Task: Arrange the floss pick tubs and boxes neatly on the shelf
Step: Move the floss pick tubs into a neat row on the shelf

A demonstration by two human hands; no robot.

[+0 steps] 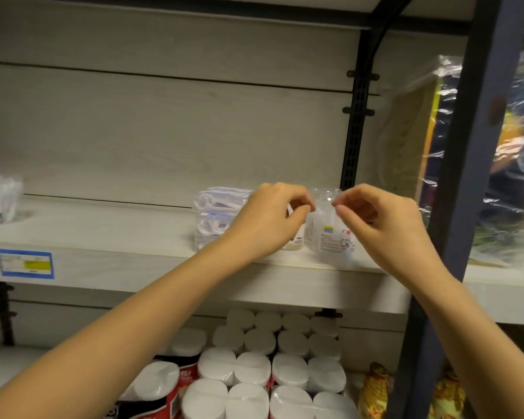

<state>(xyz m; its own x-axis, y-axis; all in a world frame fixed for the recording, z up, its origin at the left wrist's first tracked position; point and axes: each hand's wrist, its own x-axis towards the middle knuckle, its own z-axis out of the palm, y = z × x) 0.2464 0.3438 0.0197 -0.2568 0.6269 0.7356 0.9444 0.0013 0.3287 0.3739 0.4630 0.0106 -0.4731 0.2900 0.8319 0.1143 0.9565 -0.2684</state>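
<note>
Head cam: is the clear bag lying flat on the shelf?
No. The clear bag stands upright on the shelf, with both hands, left and right, pinching its top.

Two bare forearms, sleeveless to the frame edge; left grip (266, 219) and right grip (384, 219) ungloved, ringless.

Between the left hand (266, 220) and the right hand (384, 220) stands a tub (330, 237) of clear, glossy plastic with a paper label. Beneath them the shelf (118, 237) looks like pale matt wood grain. Right of the right hand rises a dark metal post (472, 164), with crinkled shiny plastic wrap (521, 146) beyond.
</note>
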